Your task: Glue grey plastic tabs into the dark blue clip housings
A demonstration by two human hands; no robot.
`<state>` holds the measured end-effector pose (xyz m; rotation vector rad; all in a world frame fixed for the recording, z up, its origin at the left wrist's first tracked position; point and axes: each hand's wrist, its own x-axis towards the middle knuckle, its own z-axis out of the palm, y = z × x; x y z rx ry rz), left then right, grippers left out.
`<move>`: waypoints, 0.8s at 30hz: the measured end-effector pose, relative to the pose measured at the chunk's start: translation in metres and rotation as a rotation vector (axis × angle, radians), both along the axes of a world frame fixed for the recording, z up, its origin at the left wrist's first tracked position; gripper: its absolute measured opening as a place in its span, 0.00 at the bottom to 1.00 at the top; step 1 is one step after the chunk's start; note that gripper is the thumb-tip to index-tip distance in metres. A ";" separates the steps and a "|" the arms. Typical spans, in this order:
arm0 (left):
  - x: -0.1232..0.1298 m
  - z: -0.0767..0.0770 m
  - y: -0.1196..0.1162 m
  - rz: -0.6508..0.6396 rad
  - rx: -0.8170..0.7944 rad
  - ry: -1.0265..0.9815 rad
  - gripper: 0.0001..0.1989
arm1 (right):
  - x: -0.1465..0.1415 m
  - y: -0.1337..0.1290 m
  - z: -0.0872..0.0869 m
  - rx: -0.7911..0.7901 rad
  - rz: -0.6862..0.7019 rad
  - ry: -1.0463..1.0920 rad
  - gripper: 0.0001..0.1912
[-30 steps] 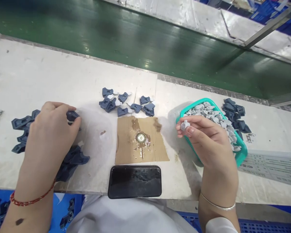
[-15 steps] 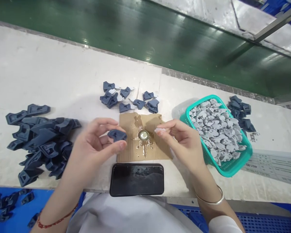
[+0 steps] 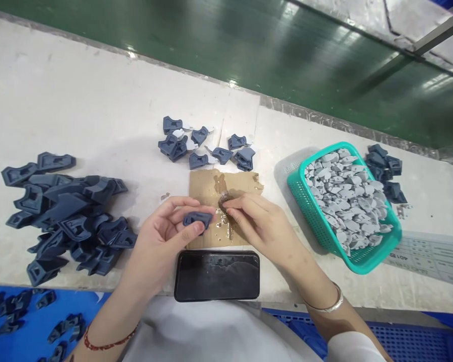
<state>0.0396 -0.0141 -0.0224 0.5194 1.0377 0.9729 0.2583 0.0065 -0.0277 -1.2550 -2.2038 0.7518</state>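
Note:
My left hand (image 3: pixel 164 234) pinches a dark blue-grey plastic part (image 3: pixel 197 218) with a recess, above the left side of a cardboard piece (image 3: pixel 202 186). The fingertips of my right hand (image 3: pixel 268 223) are closed together over the small round dish (image 3: pixel 223 199) on the cardboard. The small light grey plastic piece they held a moment earlier is now hidden by the fingers. Shiny wet drops (image 3: pixel 222 221) lie around the dish. Just below the cardboard is a black phone (image 3: pixel 217 276).
A pile of dark plastic parts (image 3: pixel 64 211) lies at left. Several dark parts with light grey pieces attached (image 3: pixel 199 136) lie behind the cardboard. At right stands a green basket (image 3: pixel 305 211) of light grey pieces (image 3: pixel 347 196), with more dark parts (image 3: pixel 385 168) behind it.
My right hand has moved left, bringing its fingertips to the round dish. My left hand has shifted slightly right, and the dark part in it has turned. The view has shifted slightly.

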 end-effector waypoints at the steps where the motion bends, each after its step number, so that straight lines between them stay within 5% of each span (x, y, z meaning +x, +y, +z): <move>1: 0.000 0.000 0.000 0.009 -0.030 -0.031 0.12 | 0.000 0.000 0.001 -0.005 -0.007 0.018 0.07; 9: 0.005 0.000 0.000 0.038 0.030 0.096 0.11 | 0.000 -0.001 0.003 -0.098 -0.065 0.103 0.07; 16: 0.006 -0.003 -0.001 0.021 0.095 0.240 0.04 | 0.002 0.000 0.006 -0.392 -0.388 0.474 0.09; 24: 0.005 -0.005 -0.001 -0.125 0.115 0.038 0.10 | 0.004 0.007 0.002 -0.623 -0.398 0.796 0.13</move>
